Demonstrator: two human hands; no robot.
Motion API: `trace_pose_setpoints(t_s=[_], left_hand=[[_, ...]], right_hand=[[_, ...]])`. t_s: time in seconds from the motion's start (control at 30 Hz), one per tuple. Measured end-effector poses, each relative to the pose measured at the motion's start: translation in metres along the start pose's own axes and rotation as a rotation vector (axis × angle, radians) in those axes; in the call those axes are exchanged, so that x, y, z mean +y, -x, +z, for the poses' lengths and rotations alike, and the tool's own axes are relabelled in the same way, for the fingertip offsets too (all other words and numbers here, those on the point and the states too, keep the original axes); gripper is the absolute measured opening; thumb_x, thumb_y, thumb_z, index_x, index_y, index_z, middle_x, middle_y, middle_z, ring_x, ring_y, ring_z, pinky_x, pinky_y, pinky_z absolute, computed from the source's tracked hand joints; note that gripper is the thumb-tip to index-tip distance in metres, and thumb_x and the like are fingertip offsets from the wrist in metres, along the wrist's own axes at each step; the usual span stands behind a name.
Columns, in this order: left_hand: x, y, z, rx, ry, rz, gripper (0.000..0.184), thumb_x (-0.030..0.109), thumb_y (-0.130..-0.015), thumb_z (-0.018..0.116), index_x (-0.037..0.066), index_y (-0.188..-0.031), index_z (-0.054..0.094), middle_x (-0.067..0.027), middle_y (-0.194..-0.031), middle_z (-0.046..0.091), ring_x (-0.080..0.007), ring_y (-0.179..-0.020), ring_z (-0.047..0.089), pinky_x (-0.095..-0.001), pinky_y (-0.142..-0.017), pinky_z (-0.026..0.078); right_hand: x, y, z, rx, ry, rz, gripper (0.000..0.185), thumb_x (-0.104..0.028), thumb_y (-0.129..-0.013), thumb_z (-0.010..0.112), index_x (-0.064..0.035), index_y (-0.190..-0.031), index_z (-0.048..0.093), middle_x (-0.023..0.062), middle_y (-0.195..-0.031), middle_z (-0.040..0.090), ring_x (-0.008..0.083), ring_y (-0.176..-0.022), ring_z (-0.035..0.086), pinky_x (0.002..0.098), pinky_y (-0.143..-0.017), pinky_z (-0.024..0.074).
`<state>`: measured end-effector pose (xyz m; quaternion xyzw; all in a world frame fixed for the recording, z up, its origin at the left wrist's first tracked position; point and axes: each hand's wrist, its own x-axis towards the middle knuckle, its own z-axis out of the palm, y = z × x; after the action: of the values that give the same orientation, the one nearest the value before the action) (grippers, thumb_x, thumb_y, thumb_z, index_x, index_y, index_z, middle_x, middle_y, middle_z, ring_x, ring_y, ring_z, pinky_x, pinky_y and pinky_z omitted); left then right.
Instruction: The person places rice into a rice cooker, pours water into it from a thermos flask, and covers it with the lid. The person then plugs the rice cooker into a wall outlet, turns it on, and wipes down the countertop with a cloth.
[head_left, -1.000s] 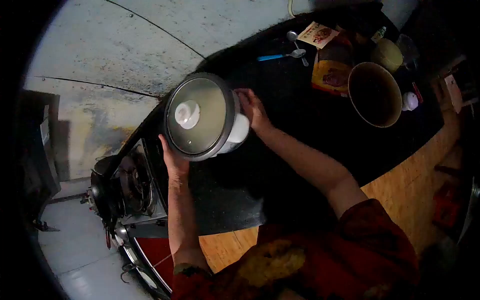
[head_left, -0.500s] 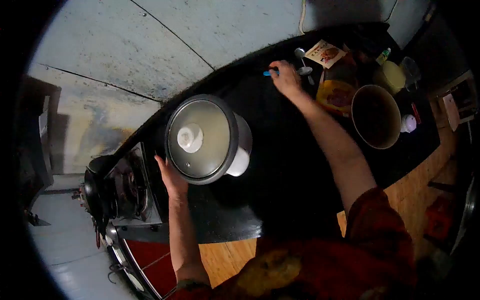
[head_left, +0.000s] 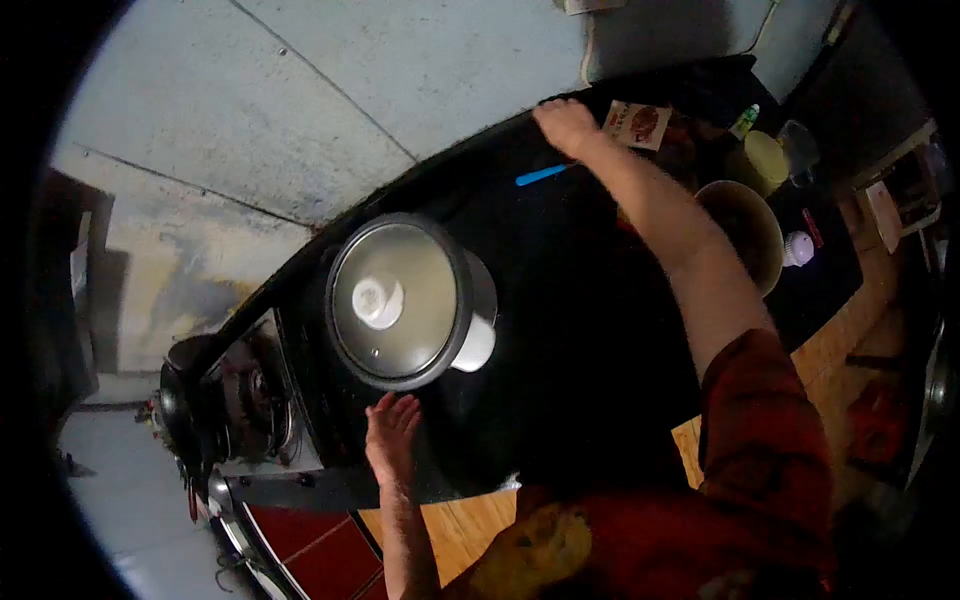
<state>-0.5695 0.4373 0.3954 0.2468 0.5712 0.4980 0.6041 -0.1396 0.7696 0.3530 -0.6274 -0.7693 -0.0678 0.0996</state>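
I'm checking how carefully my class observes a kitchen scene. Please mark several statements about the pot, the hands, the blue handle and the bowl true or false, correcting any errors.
1. The pot has its glass lid on. True.
2. The left hand is gripping the lid's knob. False: its fingers are spread near the pot's rim, away from the knob.
3. A blue handle lies on the black countertop. True.
4. The right hand is inside the large bowl. False: it is beside the printed packet.
5. The right arm hides part of the bowl. True.
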Motion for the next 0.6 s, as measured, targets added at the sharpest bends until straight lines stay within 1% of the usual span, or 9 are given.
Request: trace_pose_setpoints(t_s=[0.07,0.17,0.27,0.3,0.33,0.43,0.47,0.53,0.6], left_hand=[[-0.005,0.003,0.002,0.019,0.02,-0.025,0.05,0.039,-0.093,0.039,-0.003,-0.12,0.043,-0.0205,-0.11,0.055,-0.0301,-0.104,0.054,-0.039,-0.092,0.04],[-0.005,0.014,0.011,0.036,-0.001,-0.018,0.05,0.039,-0.093,0.04,-0.004,-0.118,0.045,-0.0211,-0.108,0.057,-0.0299,-0.101,0.056,-0.0386,-0.09,0.042],[-0.005,0.019,0.015,0.072,-0.023,-0.032,0.046,0.035,-0.093,0.042,-0.004,-0.116,0.047,-0.0197,-0.106,0.058,-0.0288,-0.098,0.058,-0.0379,-0.088,0.044],[-0.006,0.021,0.017,0.074,-0.035,-0.041,0.045,0.034,-0.093,0.043,-0.004,-0.115,0.047,-0.0193,-0.106,0.058,-0.0285,-0.098,0.058,-0.0378,-0.088,0.045],[-0.008,0.022,0.016,0.028,-0.05,-0.014,0.042,0.033,-0.09,0.048,0.001,-0.118,0.047,-0.0186,-0.107,0.057,-0.0278,-0.1,0.056,-0.0364,-0.085,0.045],[-0.003,0.022,0.028,0.075,-0.145,-0.028,0.043,0.027,-0.09,0.05,0.001,-0.123,0.042,-0.0179,-0.113,0.054,-0.0274,-0.103,0.055,-0.037,-0.087,0.045],[-0.003,0.021,0.032,0.056,-0.16,0.026,0.044,0.025,-0.09,0.051,0.001,-0.125,0.04,-0.0178,-0.116,0.053,-0.0274,-0.104,0.054,-0.0374,-0.087,0.044],[-0.002,0.014,0.04,0.011,-0.194,0.135,0.047,0.02,-0.089,0.051,0.002,-0.129,0.036,-0.0176,-0.121,0.049,-0.0273,-0.106,0.053,-0.0382,-0.089,0.044],[0.002,0.004,0.054,-0.004,-0.19,0.166,0.05,0.016,-0.087,0.054,0.002,-0.131,0.033,-0.0172,-0.125,0.046,-0.0264,-0.111,0.05,-0.0374,-0.091,0.043]], right_hand=[[0.005,0.004,-0.006,-0.178,0.043,0.033,0.022,-0.012,-0.085,0.042,-0.0045,-0.1,0.056,0.0106,-0.109,0.054,0.0273,-0.106,0.05,0.0398,-0.091,0.0396],[0.012,0.009,0.004,-0.304,0.109,0.009,0.022,-0.011,-0.084,0.044,-0.0043,-0.101,0.056,0.0106,-0.11,0.054,0.0278,-0.107,0.049,0.04,-0.092,0.0385],[0.004,0.015,0.005,-0.124,0.047,0.051,0.021,-0.007,-0.081,0.047,-0.0048,-0.1,0.056,0.0098,-0.109,0.053,0.0272,-0.106,0.049,0.0385,-0.091,0.0393],[0.006,0.013,-0.001,-0.095,0.123,-0.071,0.023,-0.004,-0.079,0.049,-0.0047,-0.1,0.055,0.0095,-0.109,0.052,0.0268,-0.104,0.048,0.0383,-0.089,0.0399],[0.008,0.011,-0.008,-0.009,0.105,-0.115,0.023,-0.004,-0.078,0.049,-0.0047,-0.1,0.054,0.01,-0.104,0.053,0.0266,-0.1,0.05,0.0385,-0.088,0.0402],[0.017,-0.002,-0.037,0.208,0.076,-0.135,0.022,-0.005,-0.078,0.05,-0.0068,-0.1,0.053,0.0108,-0.093,0.056,0.0264,-0.092,0.054,0.0387,-0.083,0.0421],[0.019,-0.007,-0.048,0.27,0.068,-0.127,0.021,-0.005,-0.079,0.05,-0.0078,-0.099,0.052,0.0111,-0.089,0.057,0.0263,-0.089,0.055,0.0387,-0.081,0.0429],[0.024,-0.014,-0.077,0.391,-0.09,-0.1,0.018,-0.008,-0.082,0.051,-0.0094,-0.099,0.052,0.0112,-0.088,0.058,0.0268,-0.086,0.057,0.0371,-0.077,0.0448],[0.032,-0.022,-0.1,0.51,-0.228,-0.111,0.017,-0.012,-0.084,0.052,-0.0104,-0.101,0.053,0.0104,-0.087,0.06,0.0254,-0.083,0.058,0.0346,-0.073,0.0462]])
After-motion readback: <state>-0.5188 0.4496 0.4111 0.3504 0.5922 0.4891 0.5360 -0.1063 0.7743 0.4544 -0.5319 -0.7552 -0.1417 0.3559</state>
